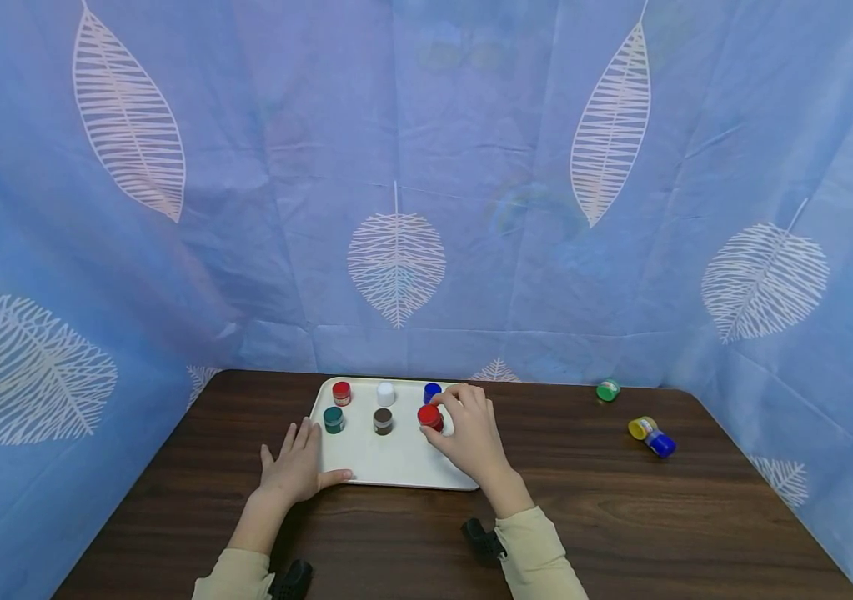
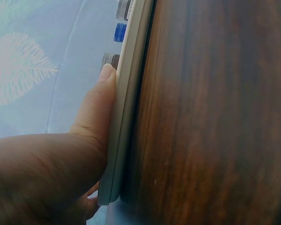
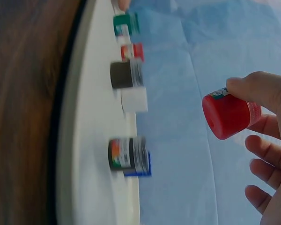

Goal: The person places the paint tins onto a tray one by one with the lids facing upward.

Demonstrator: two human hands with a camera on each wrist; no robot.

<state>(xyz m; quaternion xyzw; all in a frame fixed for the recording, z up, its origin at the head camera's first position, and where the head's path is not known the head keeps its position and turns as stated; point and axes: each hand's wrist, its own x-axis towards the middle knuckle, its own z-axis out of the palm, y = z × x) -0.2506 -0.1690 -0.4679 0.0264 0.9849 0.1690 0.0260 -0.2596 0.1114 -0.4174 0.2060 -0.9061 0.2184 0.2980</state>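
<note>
A white tray (image 1: 381, 462) lies on the table with several small paint jars standing on it. My right hand (image 1: 471, 429) pinches a red paint jar (image 3: 229, 112) between thumb and fingers, holding it in the air above the tray's right side. Below it stand a dark jar with a clear lid (image 3: 124, 153) and a blue jar (image 1: 432, 390). My left hand (image 1: 294, 467) rests at the tray's near left corner with fingers straight, its thumb (image 2: 96, 103) lying along the front rim. Nearest to that hand is a green jar (image 1: 333, 419).
Also on the tray are another red jar (image 1: 341, 393), a white jar (image 1: 385, 393) and a brown jar (image 1: 383, 421). On the table's right lie a green jar (image 1: 608, 390), a yellow jar (image 1: 641, 427) and a blue jar (image 1: 661, 443). A blue curtain (image 1: 396, 167) hangs behind the table.
</note>
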